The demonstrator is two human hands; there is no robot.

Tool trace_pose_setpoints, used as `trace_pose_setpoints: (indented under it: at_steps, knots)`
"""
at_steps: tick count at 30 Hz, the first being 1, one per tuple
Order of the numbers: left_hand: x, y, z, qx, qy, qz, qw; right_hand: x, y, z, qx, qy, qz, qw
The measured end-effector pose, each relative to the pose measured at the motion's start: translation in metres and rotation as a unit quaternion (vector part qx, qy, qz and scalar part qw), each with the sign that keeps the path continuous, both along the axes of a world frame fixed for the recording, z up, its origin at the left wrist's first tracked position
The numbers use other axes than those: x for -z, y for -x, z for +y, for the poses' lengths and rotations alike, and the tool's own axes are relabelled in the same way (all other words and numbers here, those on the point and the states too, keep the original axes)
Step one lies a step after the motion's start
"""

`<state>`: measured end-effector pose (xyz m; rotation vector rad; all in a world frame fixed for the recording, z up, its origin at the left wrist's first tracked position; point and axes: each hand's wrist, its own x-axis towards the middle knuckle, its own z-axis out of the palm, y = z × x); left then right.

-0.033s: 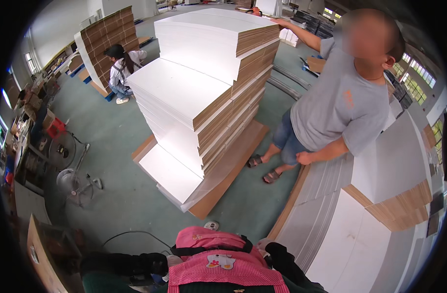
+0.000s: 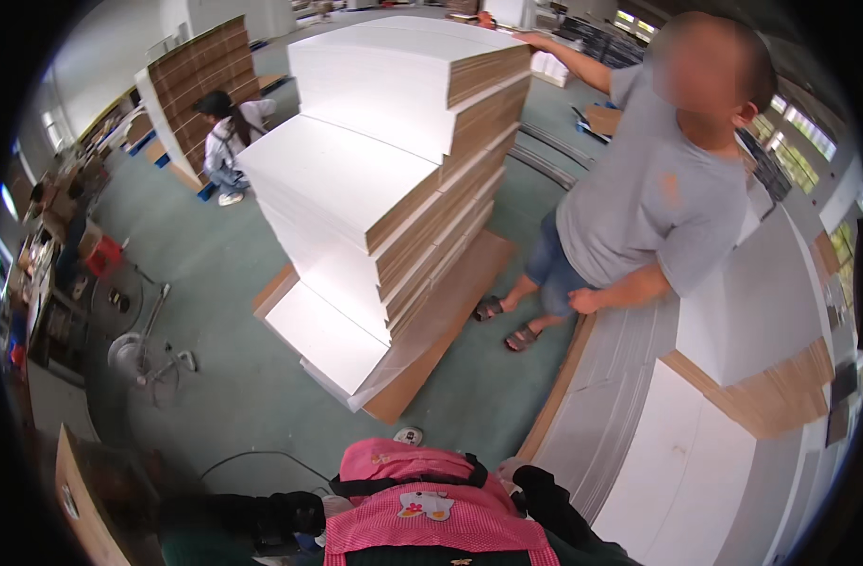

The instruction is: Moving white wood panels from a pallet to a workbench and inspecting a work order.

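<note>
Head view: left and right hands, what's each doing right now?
Left hand: not in view.
Right hand: not in view; only a pink backpack shows at the lower edge.

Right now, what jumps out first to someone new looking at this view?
The stepped stack of white-faced cardboard sheets dominates the centre, standing on a flat brown board on the green floor. Right of it, a person in a grey T-shirt stands with one arm stretched to the stack's top. At the bottom edge lies a pink backpack; the wearer's own hands are not in view.
</note>
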<state>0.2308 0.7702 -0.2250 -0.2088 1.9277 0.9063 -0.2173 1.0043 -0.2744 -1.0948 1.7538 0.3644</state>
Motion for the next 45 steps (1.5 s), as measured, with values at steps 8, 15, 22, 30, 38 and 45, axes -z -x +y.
trace_pose_setpoints:
  at_steps: [8,15,22,30,38,45]
  knots:
    - [-0.046,0.029,-0.054,-0.003,0.019,-0.048,0.999,-0.026,0.026,-0.057,0.300,-0.098,-0.080,0.946]
    - [-0.061,0.061,-0.066,0.032,0.023,-0.057,0.998,-0.051,0.024,-0.049,0.301,-0.151,-0.103,0.936]
    - [-0.064,0.097,-0.053,0.036,0.025,-0.049,0.998,-0.047,0.037,-0.015,0.268,-0.180,-0.108,0.940]
    - [-0.063,0.148,-0.040,0.016,0.027,-0.043,0.999,-0.040,0.049,0.042,0.395,-0.145,-0.160,0.893]
    - [-0.062,0.225,-0.062,-0.007,0.019,-0.056,0.998,-0.002,0.114,0.023,0.192,-0.055,-0.020,0.980]
    - [-0.055,0.342,-0.136,0.013,-0.001,-0.077,0.997,0.036,0.260,-0.051,0.226,-0.091,-0.075,0.967]
